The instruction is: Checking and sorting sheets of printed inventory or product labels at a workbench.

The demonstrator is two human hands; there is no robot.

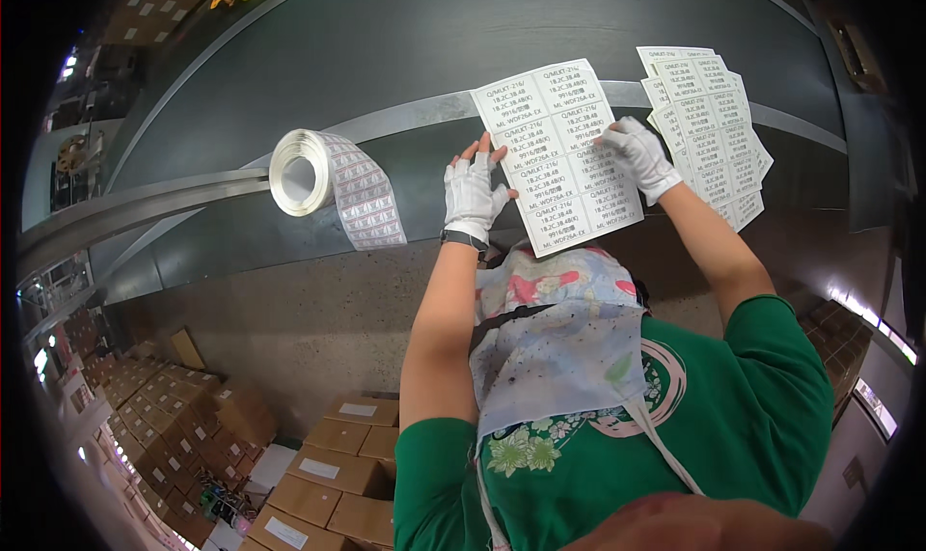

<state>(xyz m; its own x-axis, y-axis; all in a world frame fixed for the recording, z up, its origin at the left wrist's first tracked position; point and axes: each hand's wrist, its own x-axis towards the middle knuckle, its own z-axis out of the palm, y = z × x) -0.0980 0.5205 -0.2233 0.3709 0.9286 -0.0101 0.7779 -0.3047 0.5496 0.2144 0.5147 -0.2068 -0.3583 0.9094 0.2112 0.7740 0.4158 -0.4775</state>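
A white sheet of printed labels (552, 170), set out in two columns, lies tilted at the front of the dark work surface. My left hand (469, 192), in a white glove with bare fingertips, rests along the sheet's left edge, fingers apart and thumb near the edge. My right hand (640, 159), also gloved, is closed with its curled fingertips pinching at the sheet's right edge; whether a single label is lifted there cannot be told. Beyond the right hand lies a fanned pile of similar label sheets (719, 131).
A roll of small pink-printed stickers (301, 177) stands to the left, its loose strip (367, 204) running toward the front edge. A metal rail (145, 204) reaches in from the left. Cardboard boxes (328, 464) are stacked on the floor at the lower left.
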